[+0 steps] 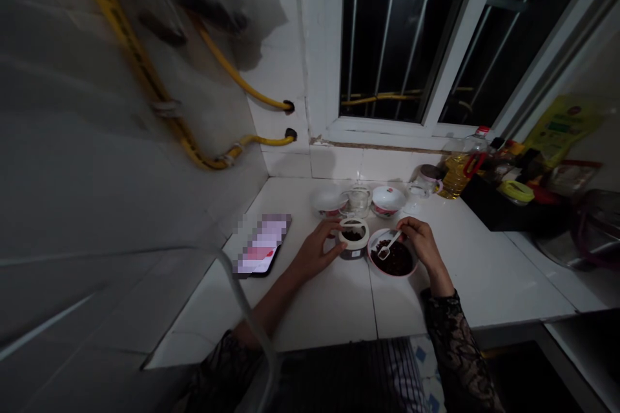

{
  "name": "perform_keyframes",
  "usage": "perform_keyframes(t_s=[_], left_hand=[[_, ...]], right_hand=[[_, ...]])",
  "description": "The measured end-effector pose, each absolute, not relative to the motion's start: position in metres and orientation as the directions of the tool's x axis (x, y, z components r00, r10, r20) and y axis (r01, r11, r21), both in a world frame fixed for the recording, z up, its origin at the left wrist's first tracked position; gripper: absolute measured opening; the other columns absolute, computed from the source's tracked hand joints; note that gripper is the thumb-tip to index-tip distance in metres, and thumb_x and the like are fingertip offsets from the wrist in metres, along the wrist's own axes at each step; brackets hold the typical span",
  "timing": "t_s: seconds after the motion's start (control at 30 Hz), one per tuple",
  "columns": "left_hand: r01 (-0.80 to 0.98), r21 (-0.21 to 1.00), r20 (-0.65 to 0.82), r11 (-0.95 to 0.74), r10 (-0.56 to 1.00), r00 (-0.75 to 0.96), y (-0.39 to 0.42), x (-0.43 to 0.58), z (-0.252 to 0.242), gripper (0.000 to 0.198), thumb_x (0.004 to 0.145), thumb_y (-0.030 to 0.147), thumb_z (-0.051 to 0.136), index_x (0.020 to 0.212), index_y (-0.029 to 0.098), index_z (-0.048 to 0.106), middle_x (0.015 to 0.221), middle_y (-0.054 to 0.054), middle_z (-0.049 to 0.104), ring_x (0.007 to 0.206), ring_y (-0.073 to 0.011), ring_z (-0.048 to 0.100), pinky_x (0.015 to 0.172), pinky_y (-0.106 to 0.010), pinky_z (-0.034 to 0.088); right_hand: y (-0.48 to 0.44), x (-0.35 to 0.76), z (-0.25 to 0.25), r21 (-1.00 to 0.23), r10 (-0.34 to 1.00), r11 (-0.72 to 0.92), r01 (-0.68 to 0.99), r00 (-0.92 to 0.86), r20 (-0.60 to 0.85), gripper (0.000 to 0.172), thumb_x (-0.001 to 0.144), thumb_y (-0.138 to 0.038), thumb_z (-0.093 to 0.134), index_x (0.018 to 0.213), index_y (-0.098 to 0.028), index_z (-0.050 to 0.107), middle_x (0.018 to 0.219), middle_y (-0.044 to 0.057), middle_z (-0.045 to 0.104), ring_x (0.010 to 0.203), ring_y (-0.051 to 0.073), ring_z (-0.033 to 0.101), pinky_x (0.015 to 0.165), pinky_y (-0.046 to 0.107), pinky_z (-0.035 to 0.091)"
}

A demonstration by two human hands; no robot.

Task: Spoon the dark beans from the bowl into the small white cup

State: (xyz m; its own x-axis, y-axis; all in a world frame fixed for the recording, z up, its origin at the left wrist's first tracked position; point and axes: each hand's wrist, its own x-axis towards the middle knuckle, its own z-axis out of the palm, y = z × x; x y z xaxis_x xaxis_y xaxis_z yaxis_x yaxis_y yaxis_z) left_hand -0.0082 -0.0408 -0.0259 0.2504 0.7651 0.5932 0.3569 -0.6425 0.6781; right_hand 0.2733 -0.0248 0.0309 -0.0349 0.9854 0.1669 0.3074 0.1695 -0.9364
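Observation:
My left hand (316,249) is wrapped round a small white-rimmed jar (352,239) with dark contents, standing on the white counter (320,310). My right hand (423,243) pinches a small white spoon (389,246) whose bowl dips into a white bowl (392,260) of dark red-brown bits just right of the jar. Both forearms wear dark lace sleeves.
A phone (263,246) lies to the left near the wall. Behind the jar stand two small patterned bowls (387,200), a glass cup (359,200) and a lidded jar (429,179). An oil bottle (460,168), packets and a pot lid crowd the right. Yellow hoses run along the wall.

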Motion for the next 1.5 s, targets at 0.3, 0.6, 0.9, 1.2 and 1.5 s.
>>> perform_keyframes(t_s=[0.3, 0.6, 0.9, 1.2, 1.5], left_hand=[[0.361, 0.69, 0.581, -0.628, 0.777, 0.242, -0.042, -0.008, -0.025, 0.025, 0.091, 0.035, 0.064, 0.113, 0.023, 0.059, 0.131, -0.012, 0.061, 0.12, -0.0248, 0.064, 0.088, -0.036, 0.061], [0.362, 0.689, 0.58, -0.628, 0.777, 0.246, -0.041, -0.008, -0.025, 0.027, 0.091, 0.035, 0.065, 0.114, 0.023, 0.059, 0.13, -0.012, 0.061, 0.12, -0.0251, 0.063, 0.087, -0.036, 0.061], [0.361, 0.685, 0.587, -0.632, 0.773, 0.24, -0.041, -0.007, -0.025, 0.026, 0.091, 0.035, 0.064, 0.113, 0.023, 0.059, 0.13, -0.012, 0.062, 0.122, -0.0259, 0.063, 0.086, -0.037, 0.061], [0.358, 0.684, 0.589, -0.636, 0.771, 0.243, -0.041, -0.007, -0.025, 0.026, 0.091, 0.036, 0.064, 0.113, 0.023, 0.059, 0.13, -0.013, 0.062, 0.123, -0.026, 0.062, 0.086, -0.036, 0.061], [0.365, 0.685, 0.582, -0.63, 0.775, 0.245, -0.042, -0.007, -0.023, 0.025, 0.091, 0.035, 0.064, 0.113, 0.023, 0.059, 0.13, -0.013, 0.062, 0.124, -0.0267, 0.062, 0.087, -0.037, 0.061]], right_hand=[[-0.026, 0.276, 0.034, -0.908, 0.98, 0.198, 0.369, -0.047, 0.195, 0.015, 0.072, -0.034, 0.052, 0.071, -0.023, 0.062, 0.053, -0.002, 0.057, 0.056, 0.018, 0.054, 0.062, 0.03, 0.041], [-0.031, 0.267, 0.035, -0.87, 0.949, 0.266, 0.415, -0.271, 0.161, 0.016, 0.075, -0.03, 0.05, 0.072, -0.022, 0.064, 0.054, -0.003, 0.058, 0.055, 0.016, 0.053, 0.063, 0.028, 0.04], [-0.028, 0.275, 0.04, -0.958, 0.99, 0.119, 0.26, -0.1, 0.096, 0.018, 0.065, -0.038, 0.056, 0.068, -0.022, 0.063, 0.05, -0.002, 0.057, 0.054, 0.017, 0.051, 0.062, 0.03, 0.041], [-0.025, 0.275, 0.038, -0.972, 0.996, 0.092, 0.219, -0.03, 0.087, 0.015, 0.061, -0.037, 0.057, 0.064, -0.023, 0.061, 0.046, -0.003, 0.054, 0.051, 0.017, 0.05, 0.061, 0.031, 0.043], [-0.018, 0.28, 0.031, -0.976, 0.996, 0.084, 0.2, 0.027, 0.091, 0.014, 0.062, -0.034, 0.057, 0.065, -0.022, 0.063, 0.047, -0.002, 0.056, 0.053, 0.018, 0.053, 0.062, 0.032, 0.045]])
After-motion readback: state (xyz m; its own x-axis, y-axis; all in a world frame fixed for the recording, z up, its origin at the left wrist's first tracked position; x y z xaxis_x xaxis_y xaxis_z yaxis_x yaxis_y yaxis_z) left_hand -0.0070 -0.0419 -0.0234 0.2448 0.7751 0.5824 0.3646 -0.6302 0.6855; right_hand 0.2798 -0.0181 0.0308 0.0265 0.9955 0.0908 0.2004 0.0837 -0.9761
